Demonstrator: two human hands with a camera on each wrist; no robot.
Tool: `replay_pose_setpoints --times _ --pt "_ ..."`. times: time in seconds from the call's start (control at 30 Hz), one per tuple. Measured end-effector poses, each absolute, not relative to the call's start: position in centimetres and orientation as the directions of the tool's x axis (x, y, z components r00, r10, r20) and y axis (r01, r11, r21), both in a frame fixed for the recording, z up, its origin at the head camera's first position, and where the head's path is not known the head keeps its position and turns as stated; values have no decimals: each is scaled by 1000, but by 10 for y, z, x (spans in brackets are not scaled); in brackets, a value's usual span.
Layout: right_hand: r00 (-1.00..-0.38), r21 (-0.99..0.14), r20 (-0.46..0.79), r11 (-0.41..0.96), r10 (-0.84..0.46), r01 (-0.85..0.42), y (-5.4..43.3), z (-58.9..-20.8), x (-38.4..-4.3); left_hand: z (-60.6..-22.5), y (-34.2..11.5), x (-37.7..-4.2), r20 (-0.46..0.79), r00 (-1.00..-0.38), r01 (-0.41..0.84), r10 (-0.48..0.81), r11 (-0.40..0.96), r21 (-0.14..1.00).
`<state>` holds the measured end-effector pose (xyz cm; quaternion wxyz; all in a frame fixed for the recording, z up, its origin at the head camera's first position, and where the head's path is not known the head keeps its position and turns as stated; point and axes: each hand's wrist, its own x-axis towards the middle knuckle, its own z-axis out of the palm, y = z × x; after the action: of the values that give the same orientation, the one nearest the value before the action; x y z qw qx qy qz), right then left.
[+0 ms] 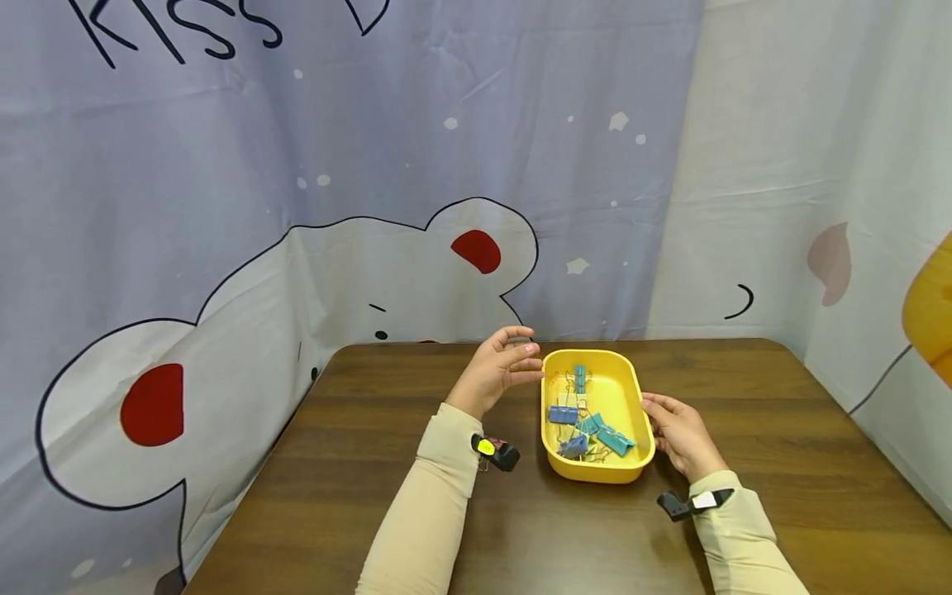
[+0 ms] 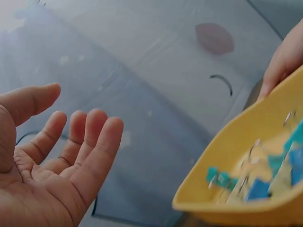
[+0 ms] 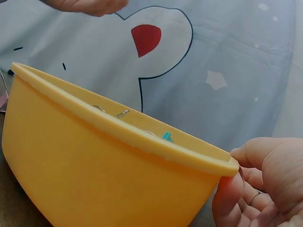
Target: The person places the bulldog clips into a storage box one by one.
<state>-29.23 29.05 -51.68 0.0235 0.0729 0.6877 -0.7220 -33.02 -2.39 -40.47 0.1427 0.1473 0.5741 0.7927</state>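
A yellow plastic bin (image 1: 625,388) holds several binder clips, among them a teal binder clip (image 1: 616,440) and a blue binder clip (image 1: 563,414). My right hand (image 1: 680,434) pinches the bin's right rim; in the right wrist view the thumb lies over the rim with fingers curled beneath it. Just off the bin's left side, my left hand (image 1: 497,372) is raised with its palm towards the bin. The left wrist view shows that hand (image 2: 61,165) with fingers loosely bent and nothing in them.
The bin is over a brown wooden table (image 1: 357,463), towards its back edge. A printed curtain (image 1: 357,149) hangs behind the table and along its sides. Each wrist wears a small black camera, such as the left wrist camera (image 1: 504,454).
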Motion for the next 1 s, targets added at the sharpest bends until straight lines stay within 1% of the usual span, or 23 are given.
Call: replay_pose_setpoints --times 0.2,0.57,0.83,1.0 --pt "-988 -990 -133 -53 76 129 289 -517 -291 -421 -60 -332 52 -944 -42 327 -272 961" --pt "-988 -988 -138 -72 70 133 287 -517 -291 -460 -101 -327 -46 -976 -93 212 -218 971" --pt "-990 -988 -129 -89 57 124 288 -519 -291 -492 -115 -319 -145 -970 -174 194 -138 975" --pt "-989 -987 -139 -90 51 134 289 -520 -291 -506 -118 -312 -201 -961 -215 192 -54 975"
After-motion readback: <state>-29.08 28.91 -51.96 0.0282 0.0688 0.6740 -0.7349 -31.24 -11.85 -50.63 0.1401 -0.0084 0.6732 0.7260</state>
